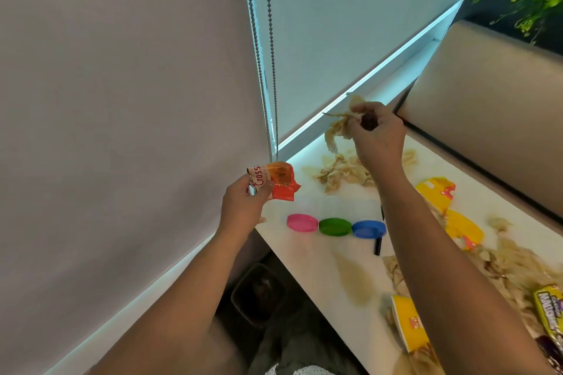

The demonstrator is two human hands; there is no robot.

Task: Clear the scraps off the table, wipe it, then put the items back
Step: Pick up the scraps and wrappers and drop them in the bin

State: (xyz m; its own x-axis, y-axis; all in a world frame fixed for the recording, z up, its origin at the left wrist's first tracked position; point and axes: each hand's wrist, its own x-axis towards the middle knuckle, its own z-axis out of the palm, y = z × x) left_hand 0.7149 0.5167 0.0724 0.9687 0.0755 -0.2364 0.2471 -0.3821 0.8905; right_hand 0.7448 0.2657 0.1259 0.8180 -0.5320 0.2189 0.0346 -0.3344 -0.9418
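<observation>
Head view: left hand [243,204] pinches orange wrapper [278,181], 9 o'clock off the table [320,253]; right hand [377,137] pinches dangling pale scraps [338,128] at 12 o'clock. Risk: strands slip, falling beside bin [259,292].

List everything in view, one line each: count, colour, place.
orange crumpled snack wrapper: one, orange, in left hand's grip.
beige papery peel scraps: many, beige, strewn over white table; some in right hand.
round plastic lids: three, pink, green, blue, in a row near table edge.
slim black pen: one, black, by blue lid.
torn yellow packets: three, yellow, right side of table.
white table: one, white, under everything.
dark waste bin: one, dark, floor below table.
left hand: one, grips wrapper.
right hand: one, pinches scraps above table.
</observation>
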